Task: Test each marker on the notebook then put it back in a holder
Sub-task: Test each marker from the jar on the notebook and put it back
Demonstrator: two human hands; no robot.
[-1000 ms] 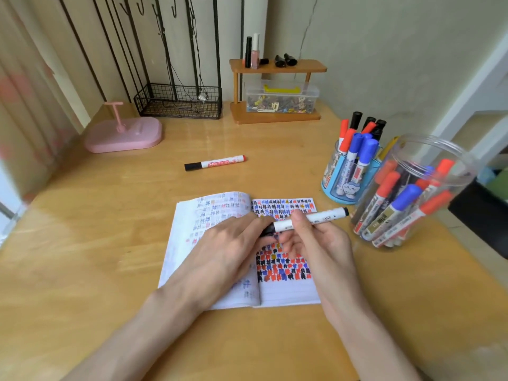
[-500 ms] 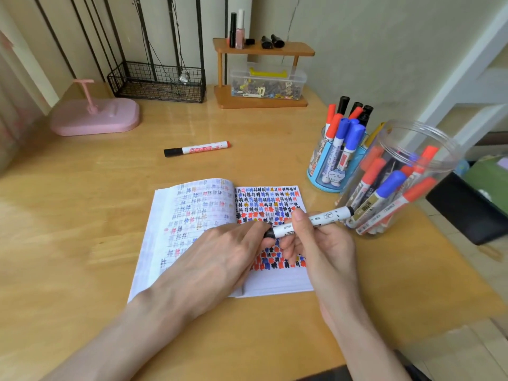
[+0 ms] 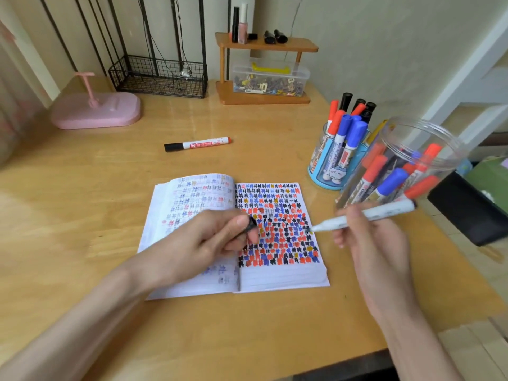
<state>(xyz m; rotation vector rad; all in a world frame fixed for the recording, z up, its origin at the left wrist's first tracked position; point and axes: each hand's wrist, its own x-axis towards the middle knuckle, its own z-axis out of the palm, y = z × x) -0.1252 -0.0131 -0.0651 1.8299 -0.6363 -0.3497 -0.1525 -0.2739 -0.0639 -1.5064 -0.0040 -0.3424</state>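
Marker (image 3: 365, 215) sits uncapped in the right hand (image 3: 376, 243), fingers pinching its barrel, tip just over the right edge of the open notebook (image 3: 275, 279), which lies on the desk (image 3: 82, 243) toward its front edge. The left hand (image 3: 203, 240) rests on the pages, fingers curled round the black cap (image 3: 251, 224). Best aim the tip at the bare lines below the scribbles, pages held flat, then recap firmly before the blue holder (image 3: 324, 174) by the right edge.
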